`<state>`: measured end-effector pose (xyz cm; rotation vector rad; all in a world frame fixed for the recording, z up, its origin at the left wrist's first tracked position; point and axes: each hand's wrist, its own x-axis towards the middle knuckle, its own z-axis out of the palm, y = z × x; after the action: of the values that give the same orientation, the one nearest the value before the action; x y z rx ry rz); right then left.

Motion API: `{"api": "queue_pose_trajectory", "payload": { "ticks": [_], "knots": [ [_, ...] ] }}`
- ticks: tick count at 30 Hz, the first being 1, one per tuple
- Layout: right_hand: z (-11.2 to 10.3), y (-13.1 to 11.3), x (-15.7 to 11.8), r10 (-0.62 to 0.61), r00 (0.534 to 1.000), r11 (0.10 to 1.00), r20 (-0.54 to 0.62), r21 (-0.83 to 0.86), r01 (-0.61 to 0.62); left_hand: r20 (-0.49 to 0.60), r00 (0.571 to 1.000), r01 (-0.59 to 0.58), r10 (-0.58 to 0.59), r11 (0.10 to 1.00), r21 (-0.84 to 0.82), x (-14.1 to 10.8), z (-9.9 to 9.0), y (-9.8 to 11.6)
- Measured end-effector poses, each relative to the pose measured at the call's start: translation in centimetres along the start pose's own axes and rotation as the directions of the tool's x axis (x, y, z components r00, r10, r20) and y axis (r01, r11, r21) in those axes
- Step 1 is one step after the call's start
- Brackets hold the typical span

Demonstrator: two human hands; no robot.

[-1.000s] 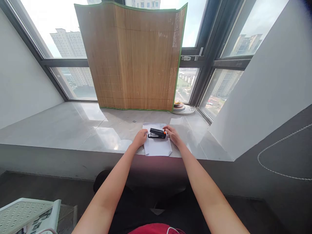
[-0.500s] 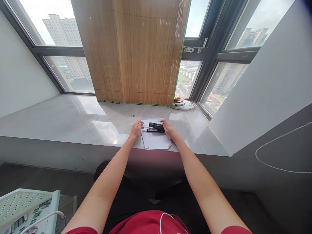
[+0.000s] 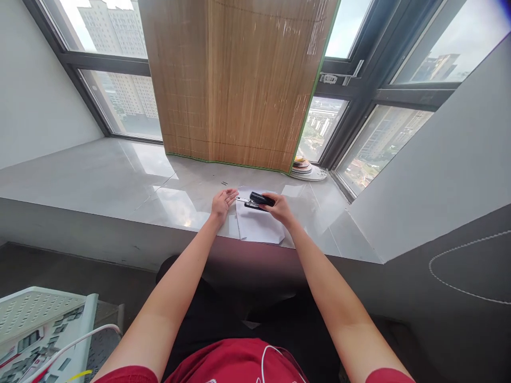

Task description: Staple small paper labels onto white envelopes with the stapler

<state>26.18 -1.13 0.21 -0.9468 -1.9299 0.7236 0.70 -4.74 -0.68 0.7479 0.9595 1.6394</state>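
Note:
A black stapler (image 3: 261, 199) is spread apart above white paper (image 3: 260, 227) on the window sill, its silvery rail sticking out to the left. My right hand (image 3: 281, 208) grips the stapler's right end, fingers wrapped round it. Near the tip of the rail is my left hand (image 3: 222, 205), its fingers stretched out and apart; whether they touch the rail I cannot tell. Small dark strips (image 3: 224, 183), perhaps staples, lie on the sill just beyond my left hand.
The pale glossy sill (image 3: 179, 205) ends at a front edge close to me. A bamboo blind (image 3: 239, 90) hangs behind the paper. Stacked plate-like discs (image 3: 307, 171) stand at the back right. A white perforated rack (image 3: 43, 303) is at lower left.
My left hand has let go of the paper's left edge and opened its fingers. My right hand now holds the stapler, tilted up off the paper. The view has shifted slightly.

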Motion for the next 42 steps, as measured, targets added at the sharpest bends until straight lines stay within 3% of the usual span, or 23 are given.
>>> {"api": "queue_pose_trajectory", "payload": {
  "ticks": [3, 7, 9, 11, 14, 16, 20, 22, 24, 26, 28, 31, 32, 34, 36, 38, 42],
  "knots": [
    [1.5, -2.5, -0.2, -0.172, 0.982, 0.97, -0.077, -0.189, 0.155, 0.011, 0.985, 0.175, -0.174, 0.979, -0.106, 0.0, 0.0, 0.3],
    [3.7, -5.4, -0.6, -0.447, 0.884, 0.764, 0.139, -0.454, 0.458, 0.098, 0.956, 0.289, -0.277, 0.948, -0.133, 0.1, -0.2, 0.4],
    [4.3, -6.1, -0.7, -0.499, 0.837, 0.681, 0.225, -0.495, 0.54, 0.085, 0.959, 0.281, -0.27, 0.946, -0.161, 0.1, -0.3, 0.4],
    [4.5, -6.1, -0.8, -0.521, 0.818, 0.646, 0.245, -0.513, 0.565, 0.063, 0.962, 0.274, -0.267, 0.942, -0.196, 0.1, -0.3, 0.5],
    [4.2, -5.4, -1.2, -0.506, 0.847, 0.692, 0.16, -0.51, 0.51, 0.048, 0.957, 0.291, -0.288, 0.926, -0.24, 0.1, -0.3, 0.6],
    [3.7, -4.7, -1.6, -0.444, 0.896, 0.78, 0.011, -0.488, 0.392, 0.066, 0.952, 0.305, -0.298, 0.915, -0.263, 0.0, -0.2, 0.7],
    [2.4, -2.9, -2.3, -0.114, 0.945, 0.966, -0.305, -0.255, 0.035, 0.104, 0.939, 0.345, -0.329, 0.89, -0.298, -0.4, -0.2, 1.0],
    [1.9, -2.0, -2.5, 0.066, 0.946, 0.988, -0.317, -0.114, -0.106, 0.096, 0.938, 0.345, -0.332, 0.892, -0.292, -0.6, -0.2, 1.2],
    [1.7, -1.2, -2.8, 0.145, 0.954, 0.985, -0.263, -0.056, -0.165, 0.116, 0.947, 0.32, -0.3, 0.907, -0.272, -0.8, -0.2, 1.6],
    [1.7, -0.9, -3.0, 0.144, 0.969, 0.985, -0.202, -0.062, -0.159, 0.167, 0.954, 0.288, -0.251, 0.921, -0.262, -1.0, -0.1, 1.9],
    [1.7, -1.3, -3.1, 0.096, 0.97, 0.985, -0.225, -0.118, -0.125, 0.23, 0.95, 0.269, -0.211, 0.927, -0.26, -1.3, 0.0, 2.2],
    [2.4, -3.5, -2.1, -0.129, 0.947, 0.952, -0.295, -0.304, 0.035, 0.333, 0.922, 0.28, -0.196, 0.933, -0.227, -1.6, 0.0, 2.5],
    [2.8, -4.5, -1.5, -0.226, 0.942, 0.921, -0.246, -0.37, 0.124, 0.353, 0.915, 0.279, -0.195, 0.939, -0.202, -1.7, 0.0, 2.6],
    [4.1, -6.7, 0.0, -0.372, 0.928, 0.832, 0.016, -0.438, 0.34, 0.351, 0.917, 0.25, -0.192, 0.96, -0.127, -1.9, 0.0, 2.7],
    [5.7, -8.4, 1.5, -0.394, 0.881, 0.733, 0.262, -0.488, 0.473, 0.334, 0.922, 0.218, -0.195, 0.975, -0.031, -2.1, 0.0, 2.9],
    [7.1, -9.5, 2.5, -0.373, 0.864, 0.699, 0.339, -0.51, 0.501, 0.365, 0.909, 0.203, -0.2, 0.979, 0.03, -2.3, 0.1, 3.1],
    [7.8, -9.9, 3.2, -0.373, 0.879, 0.698, 0.298, -0.534, 0.477, 0.456, 0.878, 0.159, -0.146, 0.987, 0.011, -2.1, 0.2, 3.1]
  ]
}}
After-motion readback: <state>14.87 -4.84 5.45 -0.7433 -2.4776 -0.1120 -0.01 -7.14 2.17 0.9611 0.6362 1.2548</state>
